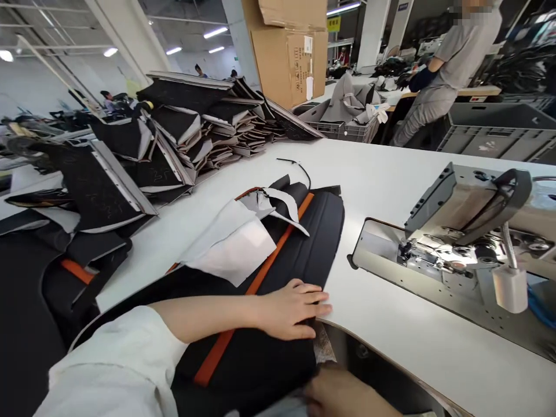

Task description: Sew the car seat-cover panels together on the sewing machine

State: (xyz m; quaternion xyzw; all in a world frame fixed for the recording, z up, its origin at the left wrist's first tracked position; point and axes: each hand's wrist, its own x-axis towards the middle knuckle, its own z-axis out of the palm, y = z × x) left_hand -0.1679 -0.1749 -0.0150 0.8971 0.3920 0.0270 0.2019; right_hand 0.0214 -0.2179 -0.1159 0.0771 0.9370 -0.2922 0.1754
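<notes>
A black sewn cover piece (pixel 321 231) with an orange stripe lies over the table's near edge. A pale backing flap (pixel 243 246) is folded up on top of it. My left hand (pixel 293 310) rests flat on the black material near its right border, fingers spread. At the bottom of the view, my right hand (pixel 343 394) is blurred and partly cut off. Its fingers look curled round the cover's lower edge, where some grey material also shows. A thin black cord (pixel 302 167) sticks out beyond the cover's far end.
A sewing machine (pixel 469 249) is set into the white table (pixel 382 185) at right. Stacked black-and-grey panels (pixel 208 121) stand at the back left. Behind are a cardboard box (pixel 289 63), grey crates (pixel 499 130) and a standing person (pixel 460 63).
</notes>
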